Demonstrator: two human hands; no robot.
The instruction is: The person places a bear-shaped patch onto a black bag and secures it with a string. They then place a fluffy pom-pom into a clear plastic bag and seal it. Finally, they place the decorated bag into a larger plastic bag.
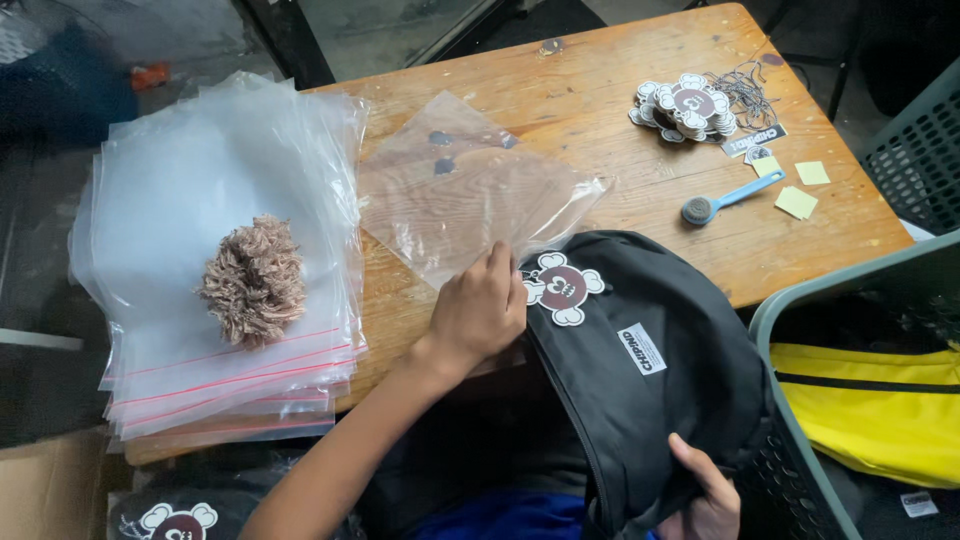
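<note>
A black fabric backpack is held at the near edge of the wooden bench, half on the bench and half over the person's lap. A white and dark red skull-shaped paper tag lies on its upper panel. The left hand rests at the backpack's top edge, fingers curled down onto the lower corner of a single clear plastic zip bag that lies flat on the bench just beyond; whether the corner is pinched or merely pressed cannot be told. The right hand is closed on the lower edge of the backpack, the thumb laid over the black fabric.

The step in hand is judged to be the bagging of the backpack: one bag is singled out, and the backpack is brought up to it. For the next move, the bag's mouth would need to be opened and held wide while the backpack is steadied and fed in, with the tag kept from being bent.

To the left, a stack of clear zip bags with red seal lines is weighted by a brown fluffy pompom. At the far right of the bench lie a pile of matching skull tags and a blue-handled roller tool. A grey plastic crate stands at the right, with a yellow bagged item inside.
</note>
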